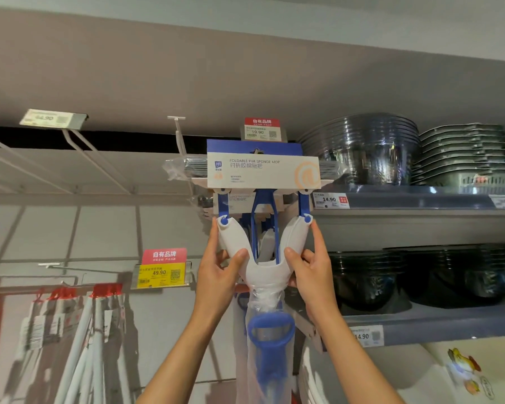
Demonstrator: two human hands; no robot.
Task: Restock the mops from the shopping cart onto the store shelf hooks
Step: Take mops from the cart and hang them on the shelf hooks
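Grey back panel (164,217), wire hooks (79,147), right-hand shelves (420,199) stacked with dark bowls (370,153).

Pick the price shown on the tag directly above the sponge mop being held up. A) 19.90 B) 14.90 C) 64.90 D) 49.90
A: the red-topped price tag right above the foldable PVA sponge mop, which both hands hold by its white yoke, reads 19.90.

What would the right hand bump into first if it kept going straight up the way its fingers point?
Probably the sponge mop's head and label card, just above the right hand. Depth is unclear, so it might slip past.
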